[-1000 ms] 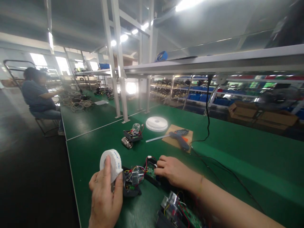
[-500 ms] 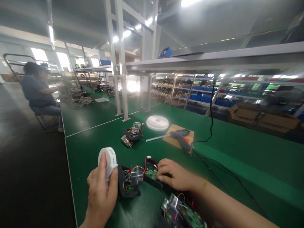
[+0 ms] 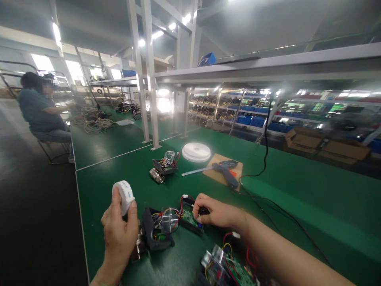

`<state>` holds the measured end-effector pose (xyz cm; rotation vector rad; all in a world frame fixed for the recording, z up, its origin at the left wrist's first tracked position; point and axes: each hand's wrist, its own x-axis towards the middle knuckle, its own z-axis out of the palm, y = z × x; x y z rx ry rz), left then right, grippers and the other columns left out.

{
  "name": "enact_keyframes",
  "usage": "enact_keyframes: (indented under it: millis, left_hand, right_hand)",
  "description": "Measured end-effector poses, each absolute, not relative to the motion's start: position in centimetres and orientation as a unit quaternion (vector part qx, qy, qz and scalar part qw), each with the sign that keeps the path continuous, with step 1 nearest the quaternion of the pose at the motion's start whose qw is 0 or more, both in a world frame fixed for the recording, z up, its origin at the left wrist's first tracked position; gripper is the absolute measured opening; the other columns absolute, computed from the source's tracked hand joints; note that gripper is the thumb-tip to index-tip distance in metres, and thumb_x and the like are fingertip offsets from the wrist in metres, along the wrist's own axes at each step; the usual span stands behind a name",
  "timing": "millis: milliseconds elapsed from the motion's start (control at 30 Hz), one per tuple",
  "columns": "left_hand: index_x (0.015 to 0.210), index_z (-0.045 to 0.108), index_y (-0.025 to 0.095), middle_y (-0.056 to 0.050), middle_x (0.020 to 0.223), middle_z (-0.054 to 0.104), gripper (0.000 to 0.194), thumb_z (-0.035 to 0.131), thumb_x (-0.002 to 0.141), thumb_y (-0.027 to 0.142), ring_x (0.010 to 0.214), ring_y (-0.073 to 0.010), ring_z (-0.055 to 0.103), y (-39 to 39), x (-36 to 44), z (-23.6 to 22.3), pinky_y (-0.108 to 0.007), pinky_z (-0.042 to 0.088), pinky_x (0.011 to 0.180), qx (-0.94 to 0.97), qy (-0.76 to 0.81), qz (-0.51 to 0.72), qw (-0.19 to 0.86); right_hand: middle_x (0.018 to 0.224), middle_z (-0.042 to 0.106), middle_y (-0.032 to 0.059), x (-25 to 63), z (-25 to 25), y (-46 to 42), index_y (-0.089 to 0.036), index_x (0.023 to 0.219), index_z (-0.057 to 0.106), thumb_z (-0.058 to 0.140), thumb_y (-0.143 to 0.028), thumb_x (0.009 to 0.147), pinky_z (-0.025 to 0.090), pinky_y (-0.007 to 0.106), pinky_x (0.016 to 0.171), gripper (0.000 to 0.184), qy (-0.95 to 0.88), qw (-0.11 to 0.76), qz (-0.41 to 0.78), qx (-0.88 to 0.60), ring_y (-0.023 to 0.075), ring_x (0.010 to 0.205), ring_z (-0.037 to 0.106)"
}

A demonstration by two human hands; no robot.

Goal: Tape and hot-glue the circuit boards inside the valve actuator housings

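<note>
My left hand (image 3: pixel 120 230) grips a roll of white tape (image 3: pixel 127 196) with blue print on its edge, held above the bench. Beside it lies an opened black housing (image 3: pixel 150 230) with a clear plastic part and wires inside. Red and yellow wires run from it to a second black housing half carrying a green circuit board (image 3: pixel 188 215). Over the right end of that board, my right hand (image 3: pixel 212 212) is closed in a pinch; whatever is between the fingertips is hidden. Close to me, partly cut off, sits another wired assembly (image 3: pixel 223 266).
Farther back are another opened assembly (image 3: pixel 166 163), white discs (image 3: pixel 196 152), and a glue gun (image 3: pixel 228 172) on a brown board (image 3: pixel 240 169). A black cable (image 3: pixel 266 147) trails across the green bench (image 3: pixel 312 178). Metal posts (image 3: pixel 151 99) support a shelf. A person (image 3: pixel 41 107) sits at the left.
My left hand and the tape roll have moved left, away from the housing. My right hand has shifted slightly left over the circuit board, its fingers curled tighter. The view has shifted a little.
</note>
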<state>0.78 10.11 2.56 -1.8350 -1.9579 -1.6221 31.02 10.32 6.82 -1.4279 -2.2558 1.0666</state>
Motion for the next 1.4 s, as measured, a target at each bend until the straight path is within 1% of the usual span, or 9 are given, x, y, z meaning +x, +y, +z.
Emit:
enact_keyframes:
  millis: [333, 500, 600, 733, 833, 1000, 1100, 1267, 1400]
  left_hand:
    - [0.155, 0.031, 0.017, -0.017, 0.126, 0.066, 0.069, 0.052, 0.094, 0.042, 0.095, -0.0253, 0.065, 10.8, 0.3, 2.2, -0.044, 0.051, 0.094, -0.541, -0.649, -0.535, -0.023]
    - [0.155, 0.032, 0.014, -0.018, 0.130, 0.064, 0.069, 0.051, 0.094, 0.041, 0.102, -0.0270, 0.065, 11.0, 0.1, 2.1, -0.045, 0.050, 0.097, -0.532, -0.655, -0.536, -0.036]
    - [0.155, 0.032, 0.013, -0.019, 0.134, 0.062, 0.070, 0.049, 0.094, 0.044, 0.111, -0.0299, 0.064, 11.0, 0.0, 2.2, -0.046, 0.048, 0.102, -0.529, -0.657, -0.535, -0.049]
    - [0.154, 0.033, 0.009, -0.022, 0.131, 0.063, 0.072, 0.045, 0.095, 0.049, 0.119, -0.0349, 0.062, 11.3, 0.0, 1.9, -0.051, 0.045, 0.105, -0.530, -0.658, -0.532, -0.055]
    - [0.153, 0.037, 0.011, -0.020, 0.133, 0.063, 0.070, 0.044, 0.095, 0.049, 0.122, -0.0340, 0.061, 11.7, 0.1, 1.6, -0.050, 0.044, 0.108, -0.553, -0.639, -0.533, -0.049]
    - [0.150, 0.040, 0.006, -0.024, 0.135, 0.062, 0.072, 0.041, 0.094, 0.051, 0.124, -0.0368, 0.060, 12.0, 0.2, 1.4, -0.054, 0.043, 0.109, -0.555, -0.635, -0.535, -0.053]
    - [0.150, 0.040, 0.007, -0.024, 0.136, 0.061, 0.072, 0.041, 0.094, 0.051, 0.124, -0.0372, 0.060, 11.9, 0.2, 1.3, -0.055, 0.043, 0.108, -0.554, -0.637, -0.533, -0.057]
    - [0.150, 0.040, 0.009, -0.021, 0.140, 0.059, 0.069, 0.042, 0.095, 0.050, 0.127, -0.0341, 0.059, 12.0, 0.1, 1.2, -0.051, 0.044, 0.110, -0.556, -0.637, -0.530, -0.065]
    - [0.151, 0.039, 0.007, -0.023, 0.141, 0.057, 0.070, 0.042, 0.095, 0.050, 0.128, -0.0354, 0.057, 11.9, 0.0, 1.2, -0.052, 0.043, 0.110, -0.558, -0.636, -0.528, -0.070]
  right_hand:
    - [0.103, 0.053, 0.0026, 30.3, 7.0, 9.6, -0.018, 0.088, 0.067, 0.070, -0.006, 0.079, 0.045, 0.028, 0.090, 0.015, -0.780, 0.116, 0.338, -0.514, 0.0162, 0.098, 0.055]
    - [0.104, 0.056, 0.0044, 29.6, 7.6, 8.6, -0.019, 0.093, 0.064, 0.078, -0.007, 0.070, 0.039, 0.039, 0.094, 0.029, -0.790, 0.115, 0.255, -0.545, 0.0248, 0.106, 0.049]
    - [0.102, 0.058, 0.0046, 29.0, 8.0, 8.3, -0.020, 0.092, 0.063, 0.081, -0.009, 0.066, 0.037, 0.043, 0.091, 0.033, -0.792, 0.115, 0.220, -0.559, 0.0279, 0.103, 0.048]
    - [0.098, 0.060, 0.0038, 29.6, 8.1, 8.6, -0.020, 0.089, 0.061, 0.075, -0.017, 0.079, 0.040, 0.037, 0.087, 0.017, -0.786, 0.144, 0.230, -0.556, 0.0233, 0.097, 0.052]
    - [0.100, 0.062, 0.0040, 31.0, 7.5, 9.1, -0.019, 0.091, 0.059, 0.064, -0.018, 0.088, 0.043, 0.034, 0.089, 0.005, -0.769, 0.173, 0.253, -0.561, 0.0199, 0.096, 0.055]
    - [0.096, 0.064, 0.0032, 32.8, 5.6, 9.9, -0.017, 0.087, 0.064, 0.066, -0.017, 0.085, 0.049, 0.032, 0.081, 0.003, -0.750, 0.154, 0.322, -0.557, 0.0174, 0.086, 0.060]
    - [0.097, 0.064, 0.0032, 32.9, 5.4, 10.1, -0.014, 0.082, 0.067, 0.071, -0.018, 0.082, 0.050, 0.033, 0.081, 0.006, -0.753, 0.132, 0.364, -0.532, 0.0162, 0.086, 0.060]
    - [0.088, 0.064, 0.0007, 32.1, 6.4, 10.2, -0.017, 0.077, 0.078, 0.080, -0.023, 0.074, 0.048, 0.025, 0.078, 0.007, -0.756, 0.078, 0.416, -0.499, 0.0149, 0.084, 0.061]
    - [0.080, 0.067, -0.0014, 31.1, 7.0, 10.8, -0.020, 0.076, 0.081, 0.083, -0.028, 0.070, 0.046, 0.022, 0.070, 0.010, -0.762, 0.021, 0.433, -0.482, 0.0136, 0.077, 0.061]
